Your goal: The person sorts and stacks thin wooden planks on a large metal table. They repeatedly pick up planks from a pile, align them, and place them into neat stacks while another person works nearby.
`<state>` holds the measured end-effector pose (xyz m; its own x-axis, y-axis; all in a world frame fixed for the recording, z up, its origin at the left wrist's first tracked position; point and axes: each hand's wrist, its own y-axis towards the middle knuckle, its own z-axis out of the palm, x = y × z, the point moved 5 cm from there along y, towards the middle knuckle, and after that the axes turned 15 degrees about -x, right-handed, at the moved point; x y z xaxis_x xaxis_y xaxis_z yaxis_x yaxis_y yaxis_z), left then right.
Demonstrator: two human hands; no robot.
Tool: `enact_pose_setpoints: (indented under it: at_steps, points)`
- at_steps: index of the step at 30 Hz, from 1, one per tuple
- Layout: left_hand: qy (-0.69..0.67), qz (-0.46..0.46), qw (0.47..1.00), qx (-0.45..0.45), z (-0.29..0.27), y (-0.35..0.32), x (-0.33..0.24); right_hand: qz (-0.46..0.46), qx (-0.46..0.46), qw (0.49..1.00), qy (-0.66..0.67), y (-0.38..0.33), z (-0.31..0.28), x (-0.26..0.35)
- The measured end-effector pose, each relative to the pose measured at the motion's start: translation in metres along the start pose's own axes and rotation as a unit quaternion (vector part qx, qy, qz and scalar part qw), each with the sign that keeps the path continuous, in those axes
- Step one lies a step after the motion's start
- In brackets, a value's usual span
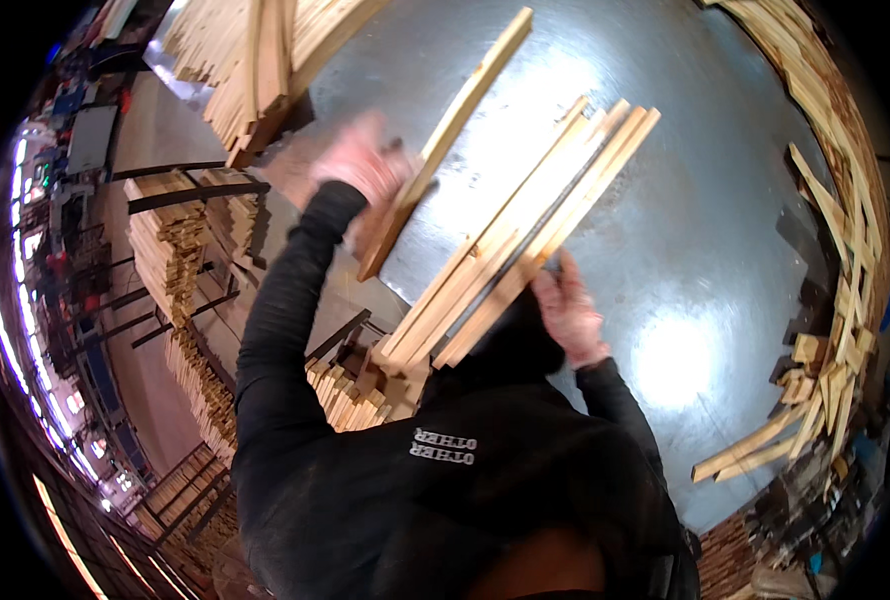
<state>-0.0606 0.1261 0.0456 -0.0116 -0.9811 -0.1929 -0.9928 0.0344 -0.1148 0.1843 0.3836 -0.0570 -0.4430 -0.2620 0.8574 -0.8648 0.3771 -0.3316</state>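
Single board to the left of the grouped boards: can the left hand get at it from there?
Likely yes: the left hand, though blurred, is right beside the single board, with nothing visible between them. Whether they touch is unclear.

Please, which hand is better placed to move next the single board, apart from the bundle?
Probably the left hand: it is close beside the single board, though blur hides whether they touch. The right hand is across the bundle from that board.
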Motion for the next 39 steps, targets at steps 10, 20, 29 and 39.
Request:
enact_pose_setpoints:
  at_steps: [10,20,29,39]
  points:
    - [-0.163,0.135,0.955,-0.209,0.036,-0.085,-0.011,-0.012,0.049,0.986,-0.159,0.003,0.030,-0.001]
    - [0.021,0.107,0.993,0.041,0.079,-0.159,-0.098,-0.001,0.084,0.995,-0.047,0.021,0.023,-0.018]
    - [-0.287,0.020,0.940,0.185,0.104,-0.119,-0.026,0.124,-0.021,0.963,0.240,0.030,-0.010,-0.013]
    - [0.031,0.337,0.933,-0.126,-0.025,-0.108,-0.044,-0.573,-0.155,0.768,-0.240,0.025,-0.067,0.206]
